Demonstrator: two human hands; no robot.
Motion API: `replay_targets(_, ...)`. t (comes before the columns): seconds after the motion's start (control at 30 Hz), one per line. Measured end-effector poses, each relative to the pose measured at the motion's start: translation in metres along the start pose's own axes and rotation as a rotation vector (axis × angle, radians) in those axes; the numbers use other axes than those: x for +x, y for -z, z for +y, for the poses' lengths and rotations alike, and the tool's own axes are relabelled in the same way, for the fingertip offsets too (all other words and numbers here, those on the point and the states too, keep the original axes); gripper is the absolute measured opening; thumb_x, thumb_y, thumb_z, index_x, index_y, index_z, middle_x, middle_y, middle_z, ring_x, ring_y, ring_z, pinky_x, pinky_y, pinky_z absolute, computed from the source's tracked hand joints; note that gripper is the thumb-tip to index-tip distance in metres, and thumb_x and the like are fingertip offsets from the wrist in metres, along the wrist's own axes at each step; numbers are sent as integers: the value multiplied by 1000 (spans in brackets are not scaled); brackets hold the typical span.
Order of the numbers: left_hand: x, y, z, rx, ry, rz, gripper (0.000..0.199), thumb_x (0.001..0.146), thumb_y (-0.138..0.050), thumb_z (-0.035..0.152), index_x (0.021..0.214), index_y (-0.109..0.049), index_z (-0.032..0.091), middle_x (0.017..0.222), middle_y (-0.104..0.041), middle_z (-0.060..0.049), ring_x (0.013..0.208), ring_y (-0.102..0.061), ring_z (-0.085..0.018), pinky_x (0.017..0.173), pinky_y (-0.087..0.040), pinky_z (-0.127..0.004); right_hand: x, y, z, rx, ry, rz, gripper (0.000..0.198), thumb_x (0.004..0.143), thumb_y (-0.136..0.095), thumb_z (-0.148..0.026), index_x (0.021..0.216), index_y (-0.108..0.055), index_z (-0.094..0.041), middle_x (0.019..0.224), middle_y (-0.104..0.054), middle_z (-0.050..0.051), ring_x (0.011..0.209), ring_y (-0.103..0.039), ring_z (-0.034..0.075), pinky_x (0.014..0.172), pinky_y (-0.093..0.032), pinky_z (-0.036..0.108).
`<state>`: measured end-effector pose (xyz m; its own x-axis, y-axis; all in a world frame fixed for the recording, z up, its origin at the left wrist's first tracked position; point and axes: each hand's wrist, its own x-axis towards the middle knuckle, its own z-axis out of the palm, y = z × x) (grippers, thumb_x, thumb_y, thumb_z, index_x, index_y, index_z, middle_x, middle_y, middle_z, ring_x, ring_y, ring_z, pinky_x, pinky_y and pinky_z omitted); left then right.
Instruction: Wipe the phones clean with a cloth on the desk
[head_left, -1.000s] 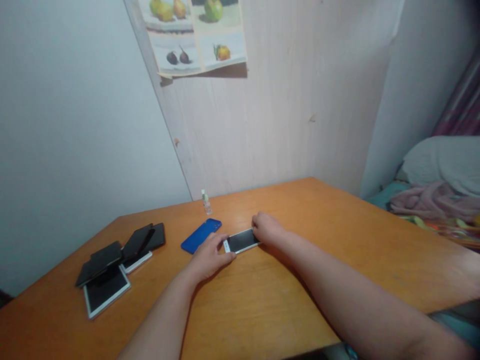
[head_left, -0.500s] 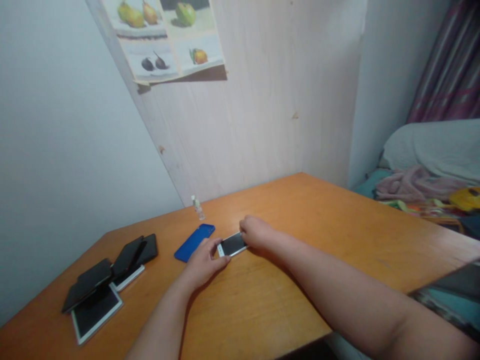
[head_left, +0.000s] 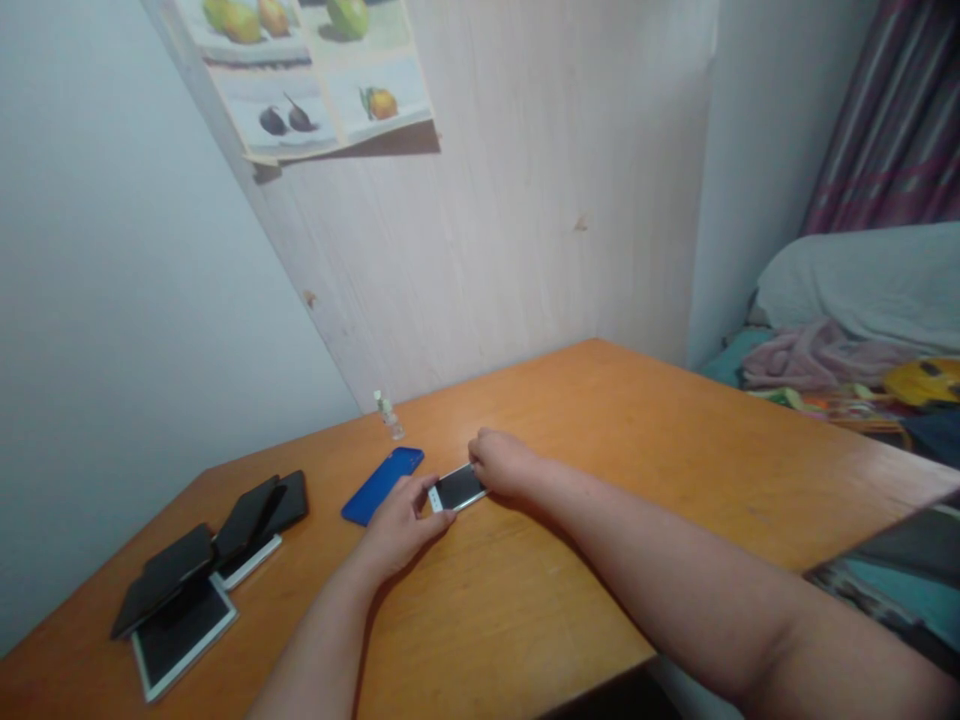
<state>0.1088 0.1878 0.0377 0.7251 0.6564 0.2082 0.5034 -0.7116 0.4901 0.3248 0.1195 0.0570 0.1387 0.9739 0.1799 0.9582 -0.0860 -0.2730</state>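
A white smartphone (head_left: 459, 488) with a dark screen lies face up on the wooden table, between my two hands. My left hand (head_left: 405, 520) grips its left end, thumb along the near edge and fingers at the far side. At the other end, my right hand (head_left: 499, 462) is closed with its fingers bent over the phone's right part, which it hides. Whether anything small is in those fingers cannot be made out. Just beyond my left hand lies a blue phone case (head_left: 381, 487), partly covered by that hand.
A small clear bottle (head_left: 388, 415) stands behind the blue case. On the left, dark flip cases (head_left: 180, 565) and a white-framed tablet-like device (head_left: 186, 635) lie in a loose pile on the table (head_left: 600, 520). Beyond the table's right side are a pink cloth (head_left: 817, 355) and bedding.
The whole view has shifted slightly, so things appear a little further left. Both hands keep their places on the phone, with no clear change in grip.
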Motion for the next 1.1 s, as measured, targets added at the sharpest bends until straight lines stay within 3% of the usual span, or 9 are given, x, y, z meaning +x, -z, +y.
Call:
replay_targets(0.17,0,0,0,-2,16,1,59,79,-66,56,125,-62,19,98,-59,-5,91,-60,-24,80,-49,-36,1,7,7,-22,-78,6,27,87,-51,-16,106,-70,-15,110,-67,16,93,-64,23,74,-44,28)
replay_targets(0.37,1,-2,-4,-17,-20,10,55,79,-67,53,122,-64,19,99,-61,-6,90,-60,-24,79,-48,-35,-6,9,-8,0,9,-48,22,86,-57,-22,102,-71,-21,109,-69,9,94,-65,21,71,-44,25)
replay_targets(0.57,2,-3,-7,-33,-41,24,54,79,-68,52,121,-64,18,100,-62,-6,93,-60,-25,82,-48,-36,-4,17,1,-22,-63,-67,25,84,-55,-19,105,-69,-15,112,-69,16,96,-66,25,70,-45,28)
replay_targets(0.77,1,-3,-7,-27,-39,19,53,80,-67,52,123,-64,20,99,-61,-5,92,-60,-24,81,-47,-35,-11,24,-9,-10,9,-147,24,81,-60,-25,102,-71,-21,109,-72,10,93,-67,22,69,-45,26)
replay_targets(0.97,2,-3,-7,-8,-29,11,54,80,-68,53,122,-63,19,98,-60,-5,91,-59,-24,80,-46,-35,-10,30,-4,-47,-67,-168,32,79,-60,-23,109,-70,-16,113,-71,16,97,-67,27,69,-47,28)
replay_targets(1.1,1,-3,-5,-17,-30,12,55,79,-68,51,123,-63,18,99,-60,-6,91,-59,-24,80,-46,-35,-14,30,-11,-34,-9,-207,31,78,-63,-27,107,-71,-21,112,-72,12,96,-68,25,70,-47,27)
